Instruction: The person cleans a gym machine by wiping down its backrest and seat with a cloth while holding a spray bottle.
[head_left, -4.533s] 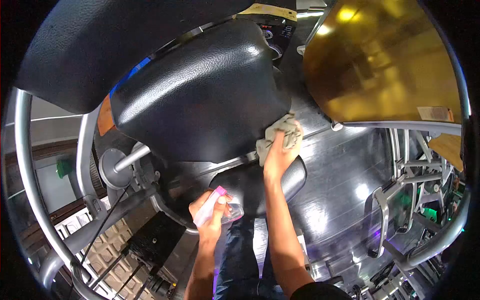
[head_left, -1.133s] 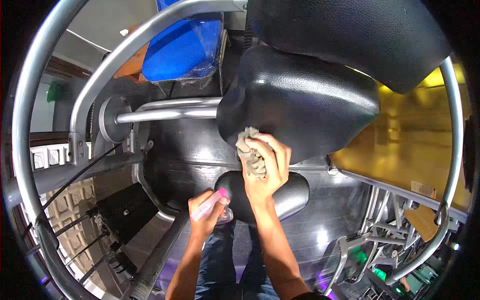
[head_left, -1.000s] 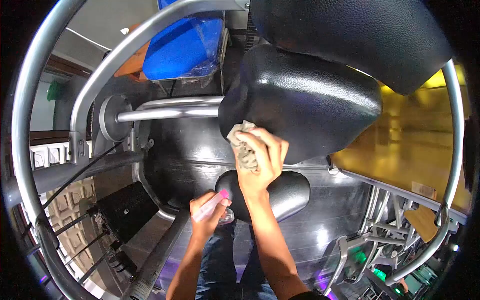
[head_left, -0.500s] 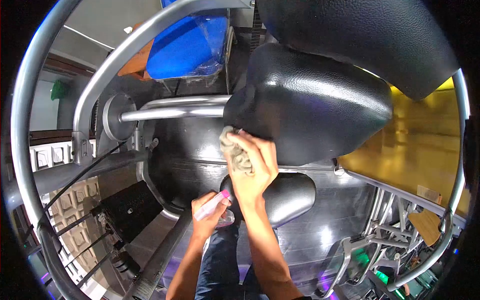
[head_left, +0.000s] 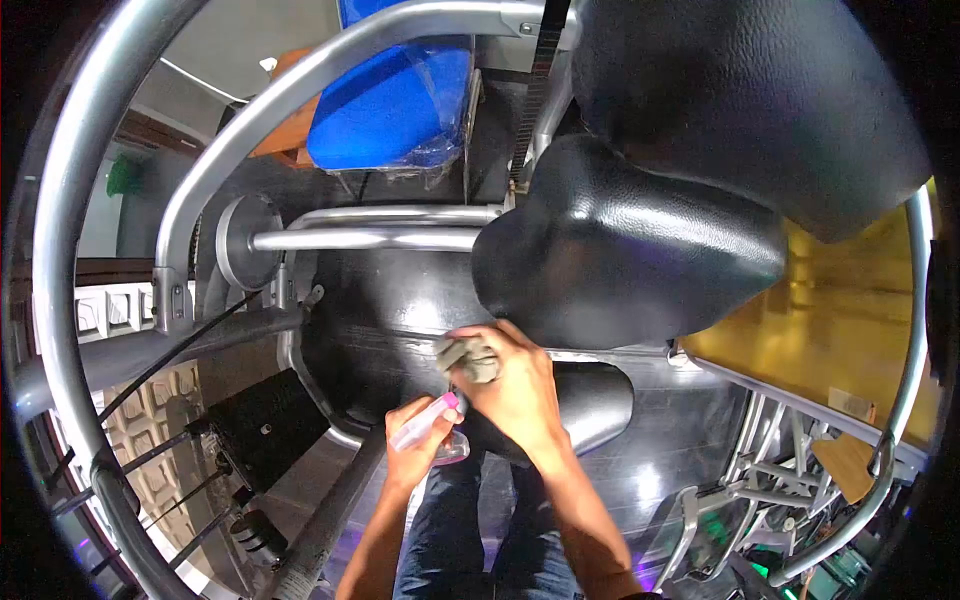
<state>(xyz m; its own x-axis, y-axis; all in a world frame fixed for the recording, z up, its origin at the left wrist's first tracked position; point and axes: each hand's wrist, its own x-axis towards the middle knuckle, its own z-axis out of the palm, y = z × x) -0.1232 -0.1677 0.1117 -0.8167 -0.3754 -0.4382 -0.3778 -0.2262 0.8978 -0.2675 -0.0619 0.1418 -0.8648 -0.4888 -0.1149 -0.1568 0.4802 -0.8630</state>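
Observation:
My left hand point(head_left: 412, 445) is wrapped round a clear spray bottle point(head_left: 452, 450) with a pink nozzle, low in the middle of the view. Bunched in my right hand point(head_left: 512, 385) is a crumpled grey-beige cloth point(head_left: 468, 360), just above the nozzle. That hand is below the left part of a black padded seat point(head_left: 630, 260) and apart from it. A smaller black pad point(head_left: 597, 405) lies partly behind my right hand and forearm. Above the seat, a larger black pad point(head_left: 750, 100) fills the top right.
Curved silver tubes point(head_left: 60, 250) frame the left side, with a round grey disc point(head_left: 248, 242) on a bar. A blue chair point(head_left: 392, 105) stands at the upper left. At the right are a yellow reflective panel point(head_left: 800, 330) and more metal frames point(head_left: 770, 480).
My right hand has come away from the black seat with the cloth, moving down and towards the spray bottle. The view has turned, bringing the blue chair in. My left hand still holds the bottle.

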